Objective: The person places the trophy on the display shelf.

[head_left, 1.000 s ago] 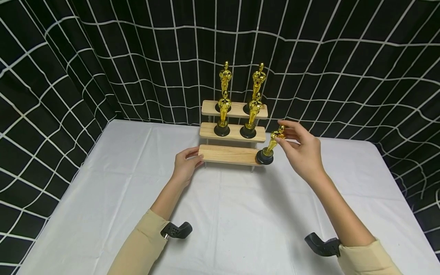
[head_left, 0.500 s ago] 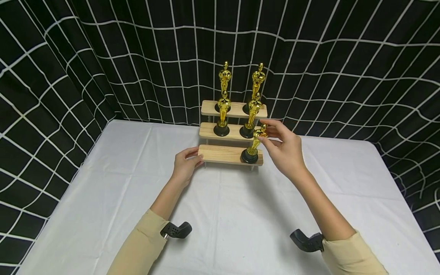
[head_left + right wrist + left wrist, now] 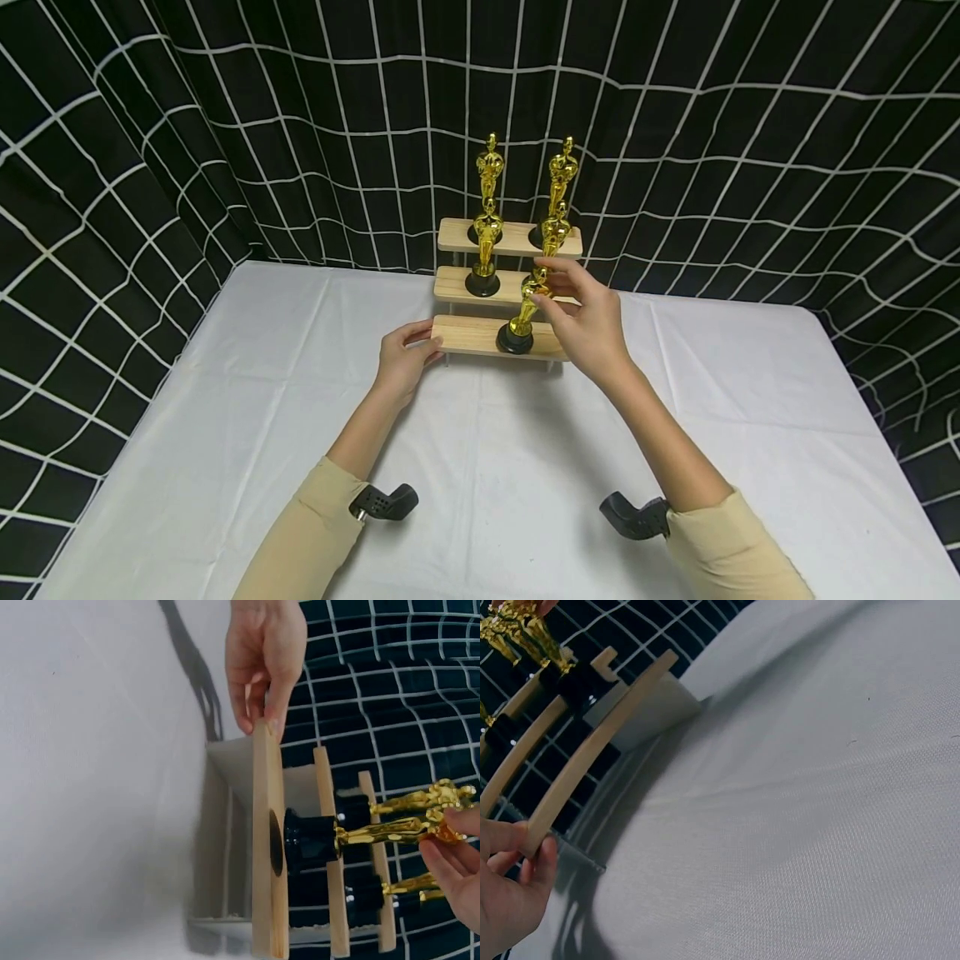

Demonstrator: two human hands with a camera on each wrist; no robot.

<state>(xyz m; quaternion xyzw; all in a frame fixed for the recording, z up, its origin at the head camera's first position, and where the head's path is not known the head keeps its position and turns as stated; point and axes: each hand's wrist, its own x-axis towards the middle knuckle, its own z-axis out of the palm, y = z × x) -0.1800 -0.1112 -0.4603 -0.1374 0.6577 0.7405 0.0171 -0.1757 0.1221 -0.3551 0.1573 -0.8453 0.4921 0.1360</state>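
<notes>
A gold trophy statuette with a round black base stands nearly upright over the middle of the bottom wooden shelf board. My right hand pinches it by the upper body between thumb and fingers. A dark oval shows on the board under the base in the right wrist view; whether the base touches the wood I cannot tell. My left hand grips the left end of that same board, thumb on one side and fingers on the other. The right hand partly hides the right statuette on the middle tier.
The three-tier stand has a middle board and a top board, each bearing two matching statuettes. It sits at the back of a white-clothed table. Behind it hangs a black curtain with a white grid.
My right hand has carried the statuette leftward from beyond the bottom board's right end to near its middle. The left hand has stayed on the board's left end.
</notes>
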